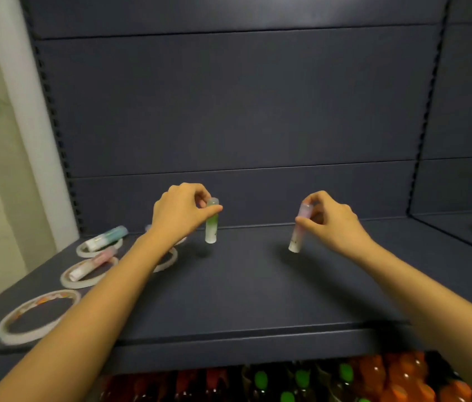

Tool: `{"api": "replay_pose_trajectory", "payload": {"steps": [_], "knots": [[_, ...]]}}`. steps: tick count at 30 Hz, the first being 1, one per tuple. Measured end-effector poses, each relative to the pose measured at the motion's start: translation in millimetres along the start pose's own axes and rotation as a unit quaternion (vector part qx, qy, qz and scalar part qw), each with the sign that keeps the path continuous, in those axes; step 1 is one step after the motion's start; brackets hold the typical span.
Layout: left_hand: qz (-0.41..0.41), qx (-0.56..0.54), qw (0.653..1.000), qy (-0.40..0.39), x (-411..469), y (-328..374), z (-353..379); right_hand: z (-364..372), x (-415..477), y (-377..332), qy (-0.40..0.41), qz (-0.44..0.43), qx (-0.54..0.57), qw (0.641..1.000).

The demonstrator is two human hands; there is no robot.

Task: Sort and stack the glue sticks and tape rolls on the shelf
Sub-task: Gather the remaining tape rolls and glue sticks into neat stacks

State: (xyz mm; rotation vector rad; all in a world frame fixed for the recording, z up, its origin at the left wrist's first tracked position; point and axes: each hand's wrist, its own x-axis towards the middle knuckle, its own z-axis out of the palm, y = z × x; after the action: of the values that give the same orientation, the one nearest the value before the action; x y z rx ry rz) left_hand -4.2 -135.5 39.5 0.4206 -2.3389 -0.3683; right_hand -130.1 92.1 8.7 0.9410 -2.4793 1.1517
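— well, starting with the left hand [181, 211]: pinching a slim translucent glue stick with a green middle and white base [211, 227] just under its cap, between thumb and curled fingers. held upright over the dark grey metal shelf [243, 285], about mid-width and nearer the back edge than the front. touching the board or not, cannot tell.

— and the right hand [330, 219]?

— likewise closed round something: gripping a translucent glue stick with a pinkish top and white base [297, 242] by its upper end, thumb in front, fingers curled behind. tilted, lower end slanting toward the middle of the shelf. right of centre, about as far back as the green one and well apart from it.

— anything lying toward the left edge?

— yes. near the back-left corner, a blue-capped white glue stick [107, 237] lying across a thin white tape ring [84, 252]. just in front of that, a pink-capped white glue stick [92, 264] resting across a second white tape ring [66, 281]. by the front-left corner, a larger flat tape roll with a white rim and coloured print [5, 333], lying alone. also a further white tape ring [168, 262], partly hidden under the left forearm.

— and below the front edge?

— blurred rows of bottles with orange and green caps [388, 372].
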Motion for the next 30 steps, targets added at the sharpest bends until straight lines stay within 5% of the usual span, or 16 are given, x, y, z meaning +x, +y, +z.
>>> {"api": "replay_pose_trajectory", "payload": {"steps": [18,30], "knots": [[0.125,-0.198,0.968,-0.089,-43,317,158,-240,-103,197,0.105,0.060,-0.057,0.991],[0.200,-0.216,0.947,-0.127,-42,458,239,-332,-132,296,0.180,0.106,-0.082,0.975]]}}
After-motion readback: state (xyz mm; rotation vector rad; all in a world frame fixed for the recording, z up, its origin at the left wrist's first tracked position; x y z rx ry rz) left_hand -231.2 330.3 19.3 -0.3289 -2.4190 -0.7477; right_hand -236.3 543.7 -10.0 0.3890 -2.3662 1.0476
